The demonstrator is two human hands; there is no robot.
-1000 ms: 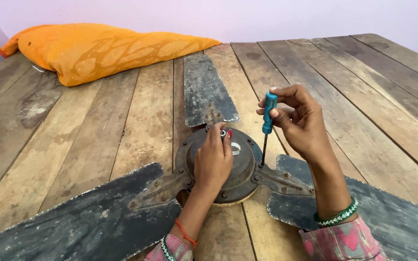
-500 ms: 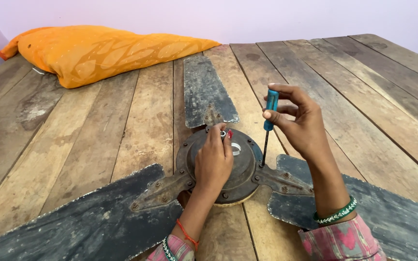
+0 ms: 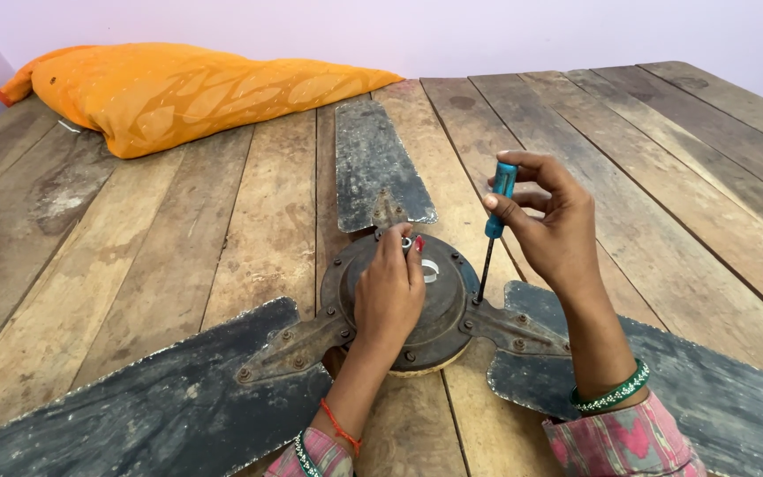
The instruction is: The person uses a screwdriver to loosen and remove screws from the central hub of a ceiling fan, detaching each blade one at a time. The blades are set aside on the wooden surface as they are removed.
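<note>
Right hand (image 3: 551, 231) has shifted slightly right since the earlier frame, screwdriver (image 3: 494, 221) handle leaning a bit more right; tip unchanged at the hub rim. Grip: fingertips pinch the blue handle, thin dark shaft down to a screw by the right blade bracket. Left hand (image 3: 389, 296) lies flat on the fan hub (image 3: 448, 305), frame centre, grasping nothing. Hub is round, rusty dark metal, three worn grey blades (image 3: 373, 163) bolted on. Fan lies on plank table (image 3: 178, 230). Orange cushion (image 3: 178, 88) upper left.
</note>
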